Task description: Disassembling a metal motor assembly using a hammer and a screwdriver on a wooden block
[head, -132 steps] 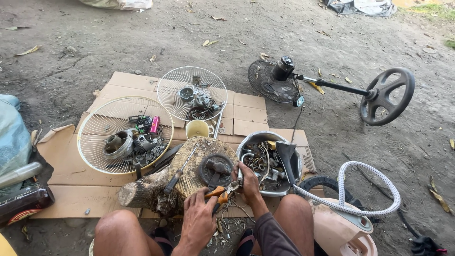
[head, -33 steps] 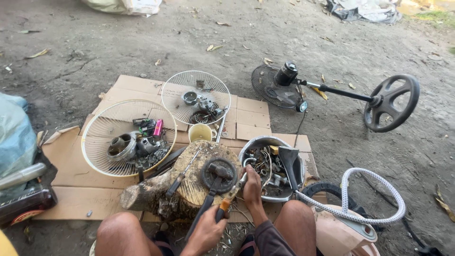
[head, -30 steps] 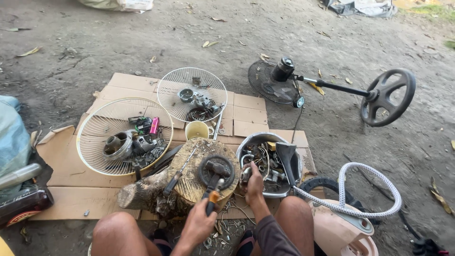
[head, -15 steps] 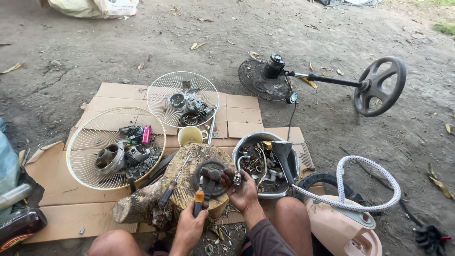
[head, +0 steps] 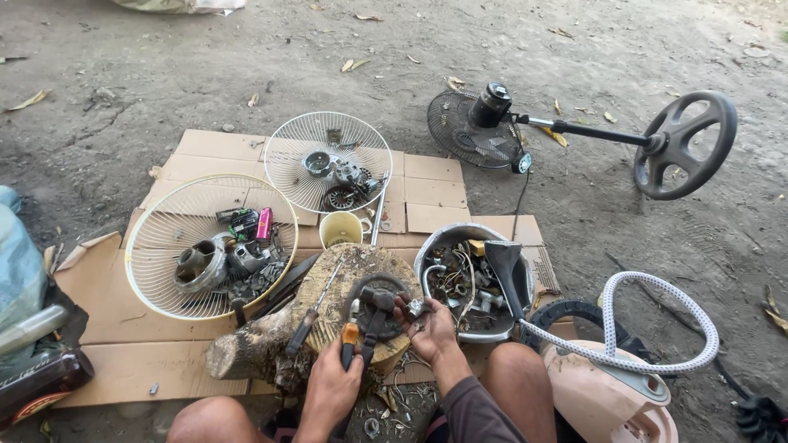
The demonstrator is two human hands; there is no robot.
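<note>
My left hand [head: 332, 387] grips a pair of pliers with orange and black handles [head: 351, 335]; their jaws reach the dark round metal part [head: 379, 299] that lies on a wooden stump [head: 324, 308]. On the right side of that part rests my right hand [head: 428, 330], with a small metal piece in its fingers. A screwdriver [head: 310, 318] lies on the stump to the left of the pliers. Both my knees frame the stump from below.
A metal bowl [head: 435, 250] of scrap parts stands right of the stump. Two white fan grilles [head: 156, 246] [head: 287, 156] hold parts on cardboard [head: 115, 312], with a yellow cup [head: 340, 229] between. A dismantled standing fan [head: 480, 123] lies behind. A hose [head: 657, 328] and pink appliance [head: 603, 402] sit at right.
My left hand has brought the pliers up from beside my knee to the round part. My right hand has shifted from the bowl's edge onto that part.
</note>
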